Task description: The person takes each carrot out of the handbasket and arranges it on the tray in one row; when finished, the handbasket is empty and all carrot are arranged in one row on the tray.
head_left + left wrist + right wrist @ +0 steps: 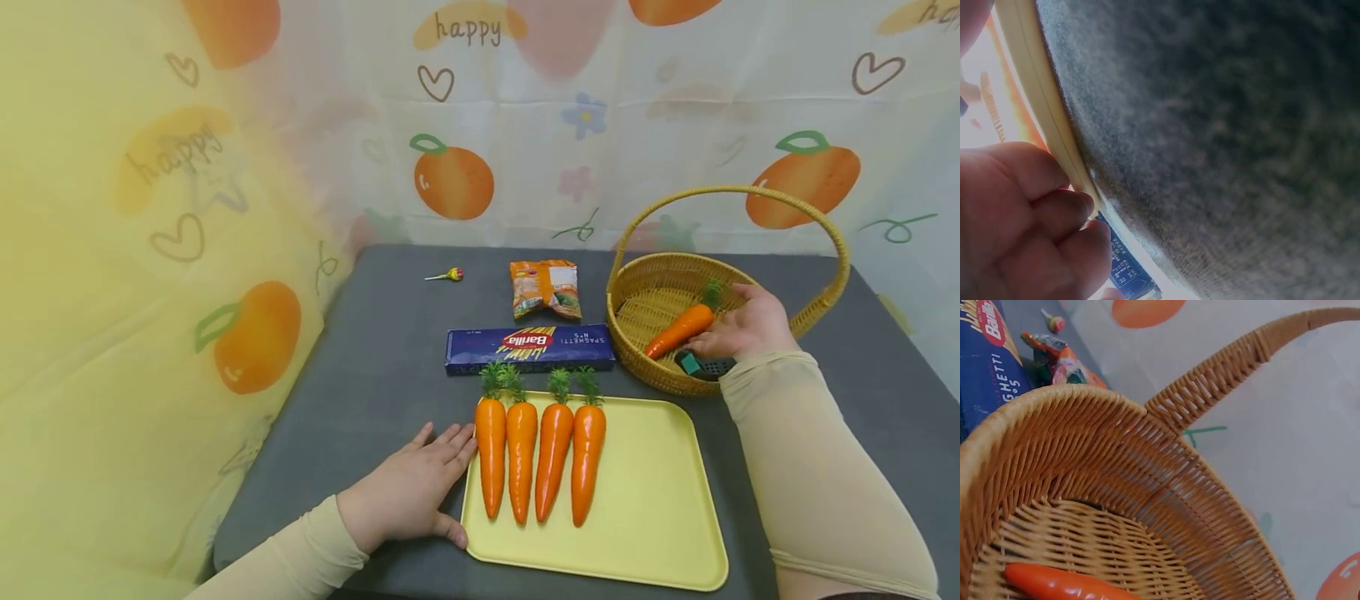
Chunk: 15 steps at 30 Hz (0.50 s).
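My right hand [742,325] reaches into the wicker basket [667,382] and grips a carrot [678,331] near its leafy end. The carrot slants, tip toward the basket's near left side; part of the grip is hidden. In the right wrist view the orange tip [1054,581] shows over the woven bottom, without the hand. My left hand [412,483] lies spread against the left edge of the yellow tray [652,500]. Several carrots [553,458] lie side by side on the tray's left half, green tops pointing away. The left wrist view shows left fingers [1054,212] along the tray rim.
Behind the tray lies a blue spaghetti box [528,348], its right end close to the basket. An orange snack packet [546,289] and a lollipop [447,274] lie farther back. The basket's tall handle [750,190] arches above it. A printed cloth hangs behind the grey table [360,367].
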### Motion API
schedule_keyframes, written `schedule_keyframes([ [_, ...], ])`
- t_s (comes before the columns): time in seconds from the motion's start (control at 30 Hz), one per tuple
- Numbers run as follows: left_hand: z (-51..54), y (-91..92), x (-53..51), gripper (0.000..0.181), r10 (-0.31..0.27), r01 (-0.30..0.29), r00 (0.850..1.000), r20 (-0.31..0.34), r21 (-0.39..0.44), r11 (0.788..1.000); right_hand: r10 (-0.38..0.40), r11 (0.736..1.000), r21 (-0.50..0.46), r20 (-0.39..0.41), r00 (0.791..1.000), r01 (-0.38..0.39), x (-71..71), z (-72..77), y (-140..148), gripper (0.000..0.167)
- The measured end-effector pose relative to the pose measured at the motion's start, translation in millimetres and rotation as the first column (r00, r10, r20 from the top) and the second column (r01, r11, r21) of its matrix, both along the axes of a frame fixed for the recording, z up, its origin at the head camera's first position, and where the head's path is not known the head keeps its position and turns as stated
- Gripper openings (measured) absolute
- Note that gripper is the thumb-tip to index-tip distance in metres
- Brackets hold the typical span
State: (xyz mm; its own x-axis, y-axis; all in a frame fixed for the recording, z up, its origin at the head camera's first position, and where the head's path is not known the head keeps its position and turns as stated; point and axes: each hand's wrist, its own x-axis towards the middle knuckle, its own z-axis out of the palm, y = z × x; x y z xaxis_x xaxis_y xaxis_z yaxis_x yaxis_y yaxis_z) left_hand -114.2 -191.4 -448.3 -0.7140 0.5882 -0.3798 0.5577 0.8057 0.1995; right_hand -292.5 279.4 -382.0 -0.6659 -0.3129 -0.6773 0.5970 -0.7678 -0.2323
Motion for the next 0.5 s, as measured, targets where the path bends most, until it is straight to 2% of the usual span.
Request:
schedule_keyframes([
  [0.13,0.6,0.1,-0.6,0.129,-0.001,0.001,1.0,-0.002,-0.005,1.0,0.019,1.0,-0.01,0.014,1.0,-0.018,-12.0,-0.8,-5.7,0.078],
  [0.33,2.0,-0.2,0.1,0.129,0.002,-0.002,1.0,0.005,-0.002,1.0,0.032,0.999,0.024,0.035,0.999,-0.033,-28.4,-3.4,-13.9,0.074],
  [0.5,2.6,-0.4,0.3,0.129,0.004,-0.004,1.0,0.015,-0.005,1.0,0.012,1.0,0.011,0.061,0.998,-0.013,-39.1,-6.6,-18.1,0.073],
])
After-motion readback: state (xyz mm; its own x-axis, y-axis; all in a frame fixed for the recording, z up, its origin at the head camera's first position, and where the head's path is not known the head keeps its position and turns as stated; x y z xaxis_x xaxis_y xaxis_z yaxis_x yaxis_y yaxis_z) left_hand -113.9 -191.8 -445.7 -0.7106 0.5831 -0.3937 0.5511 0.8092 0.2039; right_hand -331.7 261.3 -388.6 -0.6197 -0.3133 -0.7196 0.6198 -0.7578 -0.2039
